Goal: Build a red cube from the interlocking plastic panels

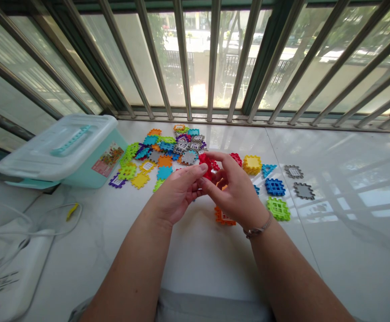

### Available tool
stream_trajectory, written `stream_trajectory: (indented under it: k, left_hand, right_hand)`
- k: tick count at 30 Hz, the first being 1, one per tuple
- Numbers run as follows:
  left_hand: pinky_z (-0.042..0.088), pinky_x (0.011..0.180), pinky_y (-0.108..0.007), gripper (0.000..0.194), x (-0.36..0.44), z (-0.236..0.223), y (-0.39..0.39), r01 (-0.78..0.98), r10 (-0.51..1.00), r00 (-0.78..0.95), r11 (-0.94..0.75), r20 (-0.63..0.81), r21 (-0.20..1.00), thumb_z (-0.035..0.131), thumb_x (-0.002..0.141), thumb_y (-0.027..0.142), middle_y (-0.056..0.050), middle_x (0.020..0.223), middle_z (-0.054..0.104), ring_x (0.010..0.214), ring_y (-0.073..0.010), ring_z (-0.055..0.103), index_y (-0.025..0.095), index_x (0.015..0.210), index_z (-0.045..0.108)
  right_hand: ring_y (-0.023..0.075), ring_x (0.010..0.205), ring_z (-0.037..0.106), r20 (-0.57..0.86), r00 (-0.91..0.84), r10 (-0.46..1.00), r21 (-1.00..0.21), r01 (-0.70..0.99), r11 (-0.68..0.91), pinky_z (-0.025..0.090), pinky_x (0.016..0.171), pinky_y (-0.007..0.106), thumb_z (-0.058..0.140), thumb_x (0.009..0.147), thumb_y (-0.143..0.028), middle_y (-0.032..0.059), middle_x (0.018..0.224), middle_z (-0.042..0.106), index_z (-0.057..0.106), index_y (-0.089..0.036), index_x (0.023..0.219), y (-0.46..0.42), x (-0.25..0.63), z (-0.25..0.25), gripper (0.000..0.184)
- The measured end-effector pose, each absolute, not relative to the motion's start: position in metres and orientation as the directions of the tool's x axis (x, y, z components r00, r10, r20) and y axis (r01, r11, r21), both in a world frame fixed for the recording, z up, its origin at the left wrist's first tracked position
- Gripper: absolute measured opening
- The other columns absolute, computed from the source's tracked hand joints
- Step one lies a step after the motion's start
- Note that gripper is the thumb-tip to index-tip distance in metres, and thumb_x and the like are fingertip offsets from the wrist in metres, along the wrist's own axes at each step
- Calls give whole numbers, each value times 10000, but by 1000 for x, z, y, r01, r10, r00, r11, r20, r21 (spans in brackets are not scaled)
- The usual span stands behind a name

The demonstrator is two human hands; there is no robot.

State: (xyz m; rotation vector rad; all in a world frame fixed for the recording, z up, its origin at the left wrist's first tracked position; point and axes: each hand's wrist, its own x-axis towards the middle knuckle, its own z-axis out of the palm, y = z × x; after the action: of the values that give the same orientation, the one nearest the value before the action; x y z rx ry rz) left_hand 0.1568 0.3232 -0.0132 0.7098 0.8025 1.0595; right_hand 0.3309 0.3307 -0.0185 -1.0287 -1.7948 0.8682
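Observation:
Both my hands meet around a small red building tile (205,164) above the white floor. My left hand (180,191) pinches it from the left, thumb on top. From the other side my right hand (232,185) grips it between thumb and fingers. Parts of the tile are hidden by the fingers. Just beyond lie more red tiles (236,158) and a yellow stack (252,164). Beneath my right hand an orange tile (224,217) is partly covered. Blue tiles (275,187) and a green tile stack (278,209) sit to its right.
A mixed heap of tiles (164,161) spreads left of my hands. Beside it stands a lidded teal box (81,167). Two grey tiles (304,191) lie at right. A power strip (17,268) with white cables is at lower left. Metal bars (211,62) line the window behind.

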Motion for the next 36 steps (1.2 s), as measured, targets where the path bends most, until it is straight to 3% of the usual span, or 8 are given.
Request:
stream_trajectory:
  k: [7,11,21,36]
  left_hand:
    - [620,756,-231,356,155,-16,323,-446,929,290,342,-228,827,933,886,511,-90,1003,869,889,-186,809,183,1003,859]
    - [637,764,-237,480,157,-18,323,-465,937,256,334,-236,820,894,900,634,-97,1020,865,921,-200,824,190,1078,850]
    - [626,731,-220,533,158,-19,323,-469,938,248,334,-241,817,865,914,672,-106,1048,854,917,-193,814,184,1126,836]
    - [583,734,-241,520,162,-14,322,-413,965,144,259,-218,873,953,814,647,-13,870,752,767,-138,702,188,995,789]
  right_hand:
    - [196,763,697,288,-242,927,-893,283,351,624,700,394,828,971,-393,73,1075,771,666,-241,1461,329,330,-17,538]
    - [183,711,673,284,-237,929,-889,298,347,610,679,390,866,953,-406,40,993,749,686,-254,1435,329,331,-17,536]
    - [159,672,642,278,-227,933,-899,281,336,591,652,369,920,919,-421,19,997,727,695,-267,1411,330,330,-17,563]
    - [167,720,672,237,-216,947,-910,291,294,569,654,353,911,907,-572,47,1074,751,680,-249,1379,331,330,-19,617]
